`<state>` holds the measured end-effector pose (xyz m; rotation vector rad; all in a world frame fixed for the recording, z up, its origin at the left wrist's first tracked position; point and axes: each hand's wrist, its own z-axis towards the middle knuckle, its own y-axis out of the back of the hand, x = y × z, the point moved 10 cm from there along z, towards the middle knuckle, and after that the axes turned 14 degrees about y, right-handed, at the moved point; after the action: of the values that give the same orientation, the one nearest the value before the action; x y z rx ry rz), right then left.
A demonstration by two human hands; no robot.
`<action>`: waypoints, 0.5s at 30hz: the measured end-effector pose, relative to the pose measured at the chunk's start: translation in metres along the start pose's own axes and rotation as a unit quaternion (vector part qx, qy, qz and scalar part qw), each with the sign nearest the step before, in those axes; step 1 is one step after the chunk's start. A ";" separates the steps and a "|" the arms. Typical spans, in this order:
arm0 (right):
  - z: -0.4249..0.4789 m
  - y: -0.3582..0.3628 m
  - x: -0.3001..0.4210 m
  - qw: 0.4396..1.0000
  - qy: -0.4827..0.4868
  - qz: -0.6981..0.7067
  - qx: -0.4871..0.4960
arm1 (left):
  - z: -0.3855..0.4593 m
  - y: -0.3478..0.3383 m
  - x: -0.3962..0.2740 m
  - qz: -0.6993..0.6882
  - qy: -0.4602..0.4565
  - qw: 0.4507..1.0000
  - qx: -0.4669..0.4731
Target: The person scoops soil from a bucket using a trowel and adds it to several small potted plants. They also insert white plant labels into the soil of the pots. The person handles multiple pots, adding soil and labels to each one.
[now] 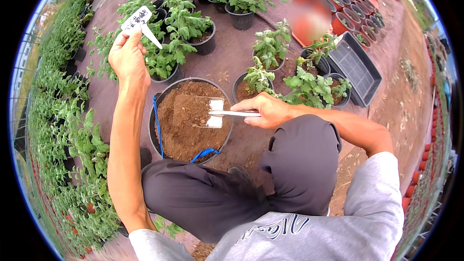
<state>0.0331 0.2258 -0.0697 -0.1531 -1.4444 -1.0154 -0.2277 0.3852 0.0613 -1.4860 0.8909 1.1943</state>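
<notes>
Raised over the potted plants, my left hand [129, 56] pinches a white plastic plant label [139, 20] that bears handwriting. My right hand [266, 110] grips the handle of a metal hand shovel [216, 113], its blade partly covered with loose brown soil. That blade lies on the soil [185, 141] filling a round black tub [152, 130] in front of my knees. Blue cord [204, 153] is tied at the tub's rim. Just beyond my right hand stands a black pot [237, 87] with a leafy plant [259, 78].
Several black pots of leafy plants [201, 41] stand beyond the tub. To the right, a black plastic tray [357, 65] leans near more pots. Rows of terracotta-coloured pots [342, 23] fill the far right. Dense greenery [79, 145] lines the left side.
</notes>
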 end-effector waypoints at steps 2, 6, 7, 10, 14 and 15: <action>-0.005 0.026 0.021 1.000 -0.011 0.004 0.000 | 0.012 0.005 0.002 -0.026 0.008 1.000 0.010; -0.013 0.081 0.053 0.999 -0.015 -0.007 -0.031 | 0.032 0.018 0.017 -0.016 0.031 0.999 -0.014; -0.021 0.097 0.060 0.998 -0.010 -0.029 -0.046 | 0.035 0.007 0.030 -0.008 0.050 0.999 0.003; -0.043 0.140 0.071 0.994 -0.064 0.000 -0.085 | 0.040 -0.019 0.070 0.029 0.103 0.993 0.041; -0.084 0.187 0.070 0.977 -0.099 0.028 -0.186 | 0.032 -0.072 0.135 0.140 0.192 0.966 0.102; -0.103 0.197 0.066 0.968 -0.137 0.042 -0.206 | 0.029 -0.091 0.154 0.161 0.213 0.954 0.136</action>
<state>0.2237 0.2459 0.0607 -0.6740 -1.4405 -1.2517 -0.1110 0.4407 -0.0663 -1.4260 1.5747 0.9360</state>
